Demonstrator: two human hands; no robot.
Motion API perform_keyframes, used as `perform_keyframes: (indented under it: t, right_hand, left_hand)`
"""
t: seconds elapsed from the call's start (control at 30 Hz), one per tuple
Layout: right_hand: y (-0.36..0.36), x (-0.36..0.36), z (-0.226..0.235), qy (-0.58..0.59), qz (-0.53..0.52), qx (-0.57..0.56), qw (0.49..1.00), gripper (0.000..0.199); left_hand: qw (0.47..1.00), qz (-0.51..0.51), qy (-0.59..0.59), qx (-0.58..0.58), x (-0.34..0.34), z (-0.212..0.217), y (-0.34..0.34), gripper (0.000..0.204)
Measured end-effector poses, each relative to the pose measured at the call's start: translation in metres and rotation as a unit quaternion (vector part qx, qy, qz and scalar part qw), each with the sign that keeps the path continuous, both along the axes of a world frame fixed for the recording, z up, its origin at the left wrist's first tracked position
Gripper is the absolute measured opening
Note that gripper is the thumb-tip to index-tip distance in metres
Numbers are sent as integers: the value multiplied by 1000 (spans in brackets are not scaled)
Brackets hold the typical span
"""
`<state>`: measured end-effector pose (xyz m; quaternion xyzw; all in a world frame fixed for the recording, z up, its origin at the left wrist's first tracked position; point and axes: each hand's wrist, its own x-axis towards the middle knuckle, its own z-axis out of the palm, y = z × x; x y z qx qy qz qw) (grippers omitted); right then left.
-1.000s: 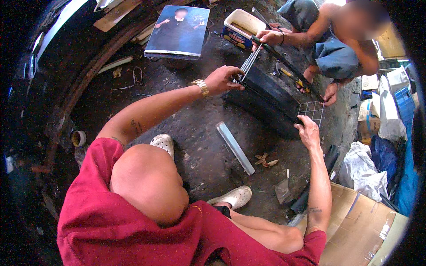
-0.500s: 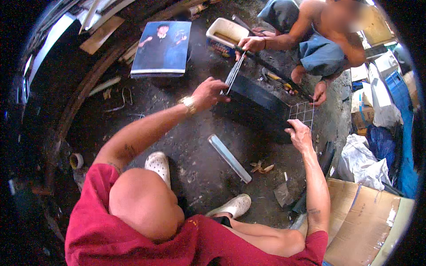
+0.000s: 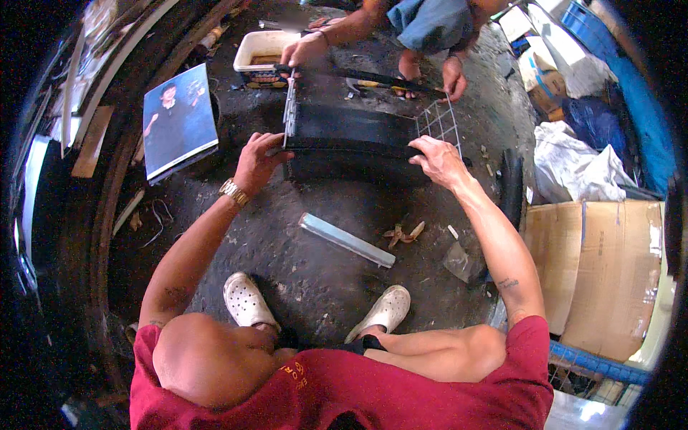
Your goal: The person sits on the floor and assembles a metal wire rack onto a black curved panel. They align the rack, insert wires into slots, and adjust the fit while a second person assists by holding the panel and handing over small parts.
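In front of me is a rack-like frame with a wire grid end (image 3: 438,123) on the right and a narrow metal grid end (image 3: 289,111) on the left. A dark panel (image 3: 351,127) spans between the two ends. My left hand (image 3: 259,161) is closed on the near left corner of the frame. At its near right corner, my right hand (image 3: 438,159) grips with bent fingers beside the wire grid. A co-worker's hand (image 3: 304,51) holds the far left corner. The co-worker's other hand (image 3: 454,77) is at the far right, by the end of a black bar (image 3: 380,74).
A pale strip (image 3: 347,240) lies on the dirty floor before my feet. Farther off stand a white tub (image 3: 269,49) of brownish liquid and, to the left, a stack topped with a printed picture (image 3: 180,125). Cardboard (image 3: 609,272) and white sacking (image 3: 573,165) line the right.
The view has swung right and tilted, so the frame now lies more level before me. My hands stay at its near corners, and the co-worker's at the far ones.
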<state>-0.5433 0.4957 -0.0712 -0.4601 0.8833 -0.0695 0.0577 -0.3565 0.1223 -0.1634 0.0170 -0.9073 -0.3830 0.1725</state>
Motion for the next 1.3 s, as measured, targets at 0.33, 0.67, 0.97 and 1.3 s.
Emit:
perform_keyframes:
  t: [0.33, 0.67, 0.97, 1.3]
  right_hand:
    - [2, 0, -6, 9, -5, -16, 1000, 29]
    - [-1, -2, 4, 15, -5, -4, 1000, 30]
    - [7, 2, 3, 3, -15, 10, 1000, 29]
    - [8, 11, 3, 9, -6, 1, 1000, 29]
  left_hand:
    - [1000, 8, -1, 8, 3, -4, -2, 41]
    - [1000, 8, 13, 10, -2, 4, -4, 44]
    - [1000, -21, -3, 20, -3, 6, 1, 41]
    - [997, -52, 7, 62, 4, 6, 3, 40]
